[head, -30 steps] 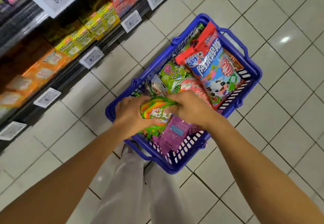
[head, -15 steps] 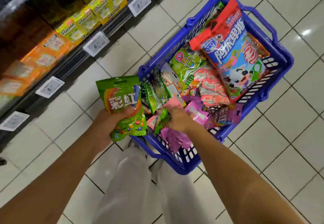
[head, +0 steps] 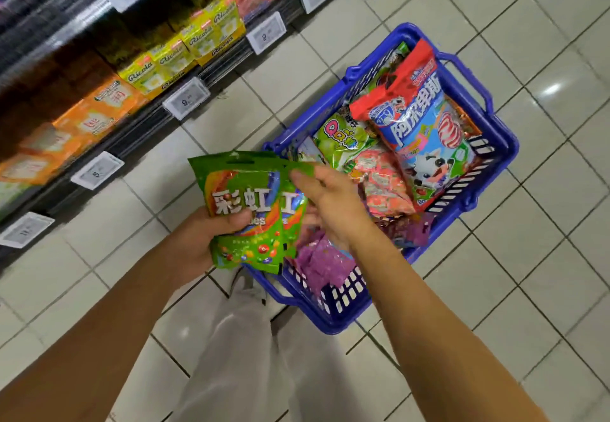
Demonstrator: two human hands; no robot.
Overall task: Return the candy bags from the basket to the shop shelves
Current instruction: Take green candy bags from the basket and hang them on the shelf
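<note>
A blue plastic basket (head: 501, 154) stands on the tiled floor, filled with candy bags. On top lie a large red and blue bag (head: 425, 134), a light green bag (head: 343, 137), a pink bag (head: 383, 184) and purple bags (head: 323, 260) at the near end. My left hand (head: 201, 240) grips green candy bags (head: 244, 203) held flat, just left of the basket. There look to be two of them, stacked. My right hand (head: 330, 203) rests its fingers against the right edge of those green bags, over the basket's near end.
Shop shelves (head: 132, 68) run along the left, stocked with yellow boxes (head: 185, 51) and orange boxes (head: 99, 114), with white price tags (head: 186, 98) on the shelf edges. My light trousers (head: 251, 355) show below. Bare tiled floor (head: 528, 273) lies to the right of the basket.
My left hand has lifted the green bags out of the basket and to the left. My right hand has come up from among the bags to the green bags' edge.
</note>
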